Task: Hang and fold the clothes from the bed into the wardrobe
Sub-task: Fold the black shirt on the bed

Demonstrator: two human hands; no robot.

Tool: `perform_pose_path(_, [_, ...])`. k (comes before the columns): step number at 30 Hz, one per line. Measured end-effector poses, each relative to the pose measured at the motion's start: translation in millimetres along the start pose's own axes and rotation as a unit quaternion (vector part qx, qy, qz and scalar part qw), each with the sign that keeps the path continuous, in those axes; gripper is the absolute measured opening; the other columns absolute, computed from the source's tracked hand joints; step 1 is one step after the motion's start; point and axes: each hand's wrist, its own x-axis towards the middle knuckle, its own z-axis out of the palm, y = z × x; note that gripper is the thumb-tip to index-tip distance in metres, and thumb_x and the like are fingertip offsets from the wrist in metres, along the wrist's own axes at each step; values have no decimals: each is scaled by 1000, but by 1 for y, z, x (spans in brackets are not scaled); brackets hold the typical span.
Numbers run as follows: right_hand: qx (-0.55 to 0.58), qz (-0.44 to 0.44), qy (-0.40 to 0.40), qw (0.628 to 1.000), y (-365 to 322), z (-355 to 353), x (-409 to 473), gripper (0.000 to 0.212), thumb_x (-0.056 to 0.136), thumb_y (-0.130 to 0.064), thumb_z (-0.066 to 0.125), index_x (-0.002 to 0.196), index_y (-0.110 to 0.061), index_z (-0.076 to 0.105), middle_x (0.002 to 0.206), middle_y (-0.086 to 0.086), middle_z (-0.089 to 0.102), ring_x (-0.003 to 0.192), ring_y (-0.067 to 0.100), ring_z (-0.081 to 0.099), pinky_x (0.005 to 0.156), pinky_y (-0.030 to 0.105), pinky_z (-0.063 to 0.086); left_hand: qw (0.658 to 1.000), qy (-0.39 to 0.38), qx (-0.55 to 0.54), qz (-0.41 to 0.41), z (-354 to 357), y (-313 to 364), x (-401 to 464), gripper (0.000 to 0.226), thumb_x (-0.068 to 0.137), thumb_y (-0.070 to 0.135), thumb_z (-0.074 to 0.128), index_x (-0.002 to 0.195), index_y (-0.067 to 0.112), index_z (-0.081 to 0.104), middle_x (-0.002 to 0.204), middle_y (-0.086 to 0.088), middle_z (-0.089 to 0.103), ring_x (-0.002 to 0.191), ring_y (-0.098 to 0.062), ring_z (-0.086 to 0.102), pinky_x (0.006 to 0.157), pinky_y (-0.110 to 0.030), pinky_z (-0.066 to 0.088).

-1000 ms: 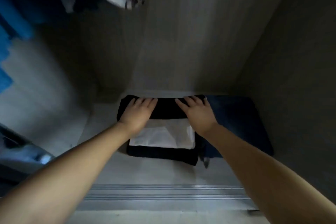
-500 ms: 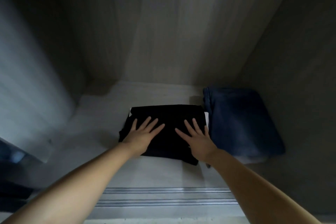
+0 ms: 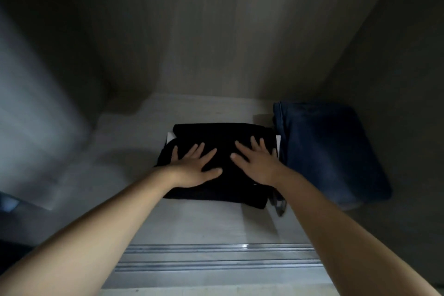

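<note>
- Black folded garment (image 3: 223,182) lies flat on the wardrobe floor (image 3: 192,223), directly under both palms; a sliver of something white (image 3: 170,137) shows at its far left corner and another along its right edge.
- Left hand (image 3: 192,168) rests on the near-left part of the garment, fingers (image 3: 199,150) straight and spread, thumb out toward the other hand; it presses down and grips nothing.
- Right hand (image 3: 258,166) lies beside it on the right part of the same garment, fingers likewise straight and fanned, flat on the cloth and holding nothing.
- Just right of the right hand, touching or very nearly touching the black piece, sits a folded pair of blue jeans (image 3: 329,151), against the wardrobe's right wall (image 3: 396,79).
- Beyond the fingertips the floor runs bare to the back panel (image 3: 216,31); toward the wrists a metal sliding-door track (image 3: 216,257) crosses the front edge.
- Left of the left hand the view is blurred and dark; what stands there I cannot tell.
- Judged from this: two folded items are placed, and the black one seems to be getting a final smoothing. The bed is out of view, so how many clothes remain to hang or fold cannot be told.
</note>
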Motion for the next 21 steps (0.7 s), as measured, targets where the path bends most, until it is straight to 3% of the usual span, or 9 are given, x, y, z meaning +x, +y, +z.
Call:
perform_pose_path(3, [-49, 14, 114, 992, 3, 15, 15, 57, 103, -45, 15, 153, -27, -6, 159, 8, -19, 146, 24, -21, 117, 44, -11, 996, 82, 28, -25, 10, 18, 12, 60, 97, 59, 8, 149, 37, -13, 157, 5, -25, 144, -13, -23, 114, -53, -15])
perform_pose_path(7, [-54, 45, 131, 989, 20, 44, 29, 59, 104, -40, 13, 151, -21, -16, 157, 10, -26, 145, 23, -24, 118, 43, -12, 987, 142, 66, -28, 27, 21, 30, 60, 97, 57, 5, 148, 35, -18, 155, 5, -29, 143, -16, -25, 114, -55, -13])
perform_pose_path(12, [-23, 33, 130, 991, 28, 57, 36, 59, 104, -39, 15, 151, -21, -16, 157, 9, -26, 145, 24, -24, 118, 45, -12, 981, 166, 96, -25, 44, 18, 40, 62, 96, 59, 1, 148, 34, -19, 156, 4, -28, 144, -18, -25, 110, -59, -15])
perform_pose_path(14, [-21, 34, 122, 992, 30, 58, 37, 59, 103, -41, 12, 150, -20, -17, 157, 10, -27, 145, 25, -24, 118, 47, -11, 980, 170, 105, -26, 46, 18, 41, 63, 93, 60, -3, 149, 33, -18, 156, 3, -27, 144, -19, -23, 110, -60, -13])
perform_pose_path(18, [-39, 75, 49, 995, 20, 39, 34, 60, 104, -39, 16, 151, -22, -18, 155, 9, -30, 144, 25, -26, 118, 46, -10, 987, 120, 96, -48, 26, 29, 33, 62, 98, 56, 8, 150, 31, -15, 158, 3, -24, 145, -19, -22, 112, -62, -11])
perform_pose_path(21, [4, 96, -32, 995, -8, -6, 11, 58, 105, -39, 19, 154, -20, -6, 158, 12, -22, 147, 26, -18, 119, 43, 0, 989, 90, 101, -63, -23, 52, -1, 62, 100, 54, 12, 152, 27, -7, 160, 1, -13, 147, -21, -15, 110, -62, -10])
